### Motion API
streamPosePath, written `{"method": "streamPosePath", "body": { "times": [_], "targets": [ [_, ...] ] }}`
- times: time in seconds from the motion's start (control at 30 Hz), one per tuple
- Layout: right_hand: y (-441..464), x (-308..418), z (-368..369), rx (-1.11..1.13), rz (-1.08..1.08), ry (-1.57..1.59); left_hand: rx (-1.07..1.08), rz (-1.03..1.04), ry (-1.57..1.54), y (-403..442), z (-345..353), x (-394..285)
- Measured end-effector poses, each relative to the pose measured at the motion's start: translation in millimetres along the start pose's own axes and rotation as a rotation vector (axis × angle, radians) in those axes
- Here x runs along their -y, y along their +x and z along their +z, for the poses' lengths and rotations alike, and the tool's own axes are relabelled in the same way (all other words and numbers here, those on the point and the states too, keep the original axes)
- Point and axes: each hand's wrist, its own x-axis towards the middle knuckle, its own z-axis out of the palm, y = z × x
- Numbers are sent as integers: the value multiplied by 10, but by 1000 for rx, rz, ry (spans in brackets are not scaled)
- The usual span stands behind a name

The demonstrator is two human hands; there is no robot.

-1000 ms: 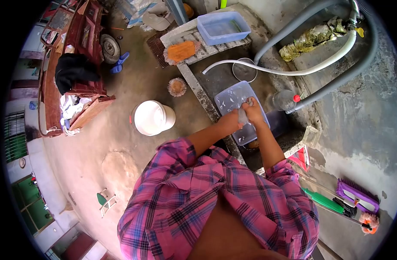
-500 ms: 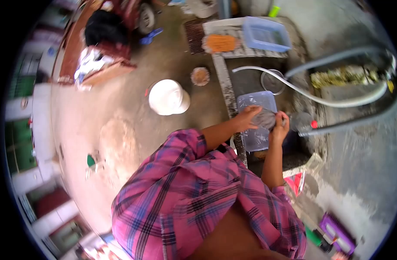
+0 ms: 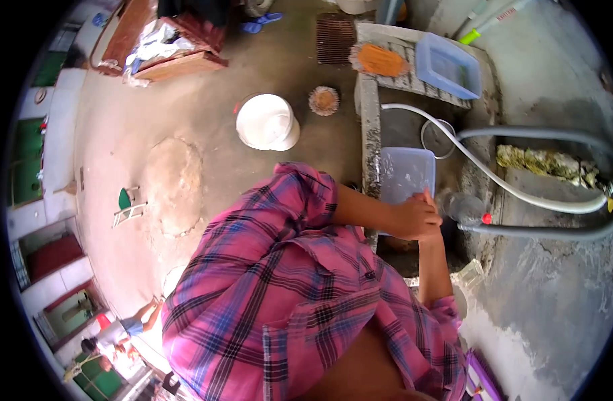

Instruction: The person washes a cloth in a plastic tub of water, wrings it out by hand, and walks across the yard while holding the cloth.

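My left hand (image 3: 412,219) is closed and pressed against my right hand (image 3: 429,206), above the washing trough. Grey, cloth-like material seen between them half a second ago is now hidden, so I cannot tell what they hold. Below the hands, a translucent bluish plastic container (image 3: 408,168) lies in the trough with wet white marks on it. A clear plastic bottle (image 3: 464,208) with a red cap lies just right of my hands. The pale hose (image 3: 490,172) curves past beyond them.
Concrete trough walls (image 3: 371,134) surround the work area. A blue tub (image 3: 432,57) and an orange item with a frayed edge (image 3: 381,60) sit on the far ledge. On the floor stand a white bucket (image 3: 289,137) and a round bristly object (image 3: 324,101). A grey pipe (image 3: 554,232) runs right.
My hands have come together, and the grey material between them has gone out of sight. The view has shifted, bringing a person at the lower left into sight.
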Motion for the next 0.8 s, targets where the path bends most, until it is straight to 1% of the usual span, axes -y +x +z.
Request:
{"method": "streamPosePath", "body": {
  "times": [0.03, 0.07, 0.13, 0.17, 0.27, 0.3, 0.37, 0.47, 0.5, 0.67, 0.8],
  "targets": [
    [-56, 54, 9, 62, 91, -13, 15, 57, -16, -17, 17, -32],
    [-71, 98, 15, -48, 74, -185, 31, 112, -27, -23, 32, -48],
    [-25, 75, 415, -276, 54, -517, 24, 168, -2, 23, 33, -141],
    [-20, 101, 545, -326, 106, -563, 22, 192, 12, 38, 36, -179],
    [23, 106, 762, -302, 129, -1045, 107, 272, 130, -36, 190, -165],
    [75, 109, 745, -306, 132, -1149, 136, 266, 167, -76, 291, -151],
    [178, 87, 605, -312, 146, -1351, 195, 247, 237, -199, 540, -144],
    [325, 31, 262, -350, 119, -1603, 215, 265, 290, -379, 824, -69],
    [334, -1, 278, -367, 113, -1738, 267, 257, 290, -427, 860, -74],
    [436, -112, 49, -443, 94, -1854, 344, 278, 289, -643, 1056, -36],
    [465, -226, 46, -415, 35, -1919, 405, 297, 286, -808, 1221, -12]
  ]
}}
